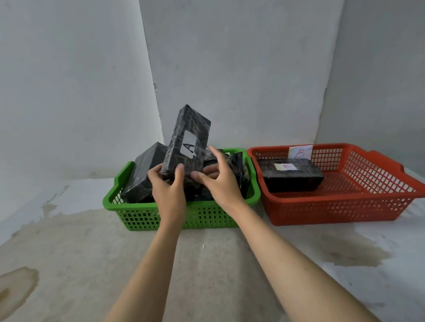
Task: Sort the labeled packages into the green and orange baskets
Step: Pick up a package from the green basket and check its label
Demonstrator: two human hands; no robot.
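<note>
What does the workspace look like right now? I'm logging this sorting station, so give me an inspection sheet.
Surface: pale floor with brown stains at the left and right.
Job's things: package marked A, tilted up above the green basket, which holds more black packages; the orange basket holds one package marked B and carries a paper B tag at its back wall.
Clutter: nothing seen.
Hands: left hand grips the A package's lower end; right hand open beside it, fingers spread.
Cables: nothing seen.
Surroundings: bare grey walls meeting in a corner.
</note>
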